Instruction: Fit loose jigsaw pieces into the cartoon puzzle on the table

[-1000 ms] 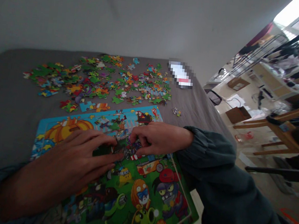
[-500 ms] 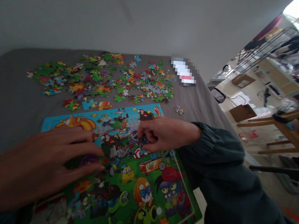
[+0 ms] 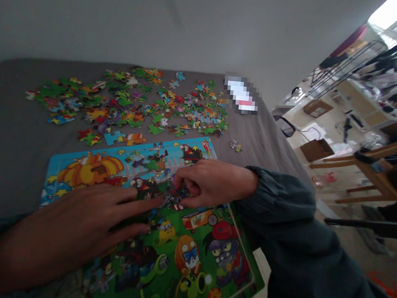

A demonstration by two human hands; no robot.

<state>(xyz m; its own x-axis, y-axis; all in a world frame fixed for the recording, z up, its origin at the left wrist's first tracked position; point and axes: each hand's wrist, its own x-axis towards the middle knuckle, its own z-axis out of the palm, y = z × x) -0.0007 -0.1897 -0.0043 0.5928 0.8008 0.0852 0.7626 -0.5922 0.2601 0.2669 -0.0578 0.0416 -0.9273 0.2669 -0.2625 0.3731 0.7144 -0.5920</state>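
Observation:
A colourful cartoon jigsaw board [image 3: 197, 237] with a blue top edge and a green lower part lies in front of me, partly filled with pieces. My right hand [image 3: 209, 180] is over its upper middle, thumb and fingers pinched on a dark puzzle piece [image 3: 178, 194] that they mostly cover. From the left, my left hand [image 3: 91, 223] reaches across the board, fingers stretched out. Its index fingertip touches the grey pieces beside my right fingers. The board's lower left is hidden under the left hand and forearm.
Loose puzzle pieces [image 3: 126, 98] are heaped on the grey cloth [image 3: 16, 119] behind the board. One small piece [image 3: 235, 145] lies apart, right of the board. A blurred-out phone [image 3: 240, 94] is at the back right. Beyond the edge stand a wooden chair [image 3: 367, 166] and cardboard boxes [image 3: 316, 150].
My left hand has moved right, its index finger now reaching the pieces beside my right hand. The right hand stays pinched and has shifted slightly. The view has moved a little.

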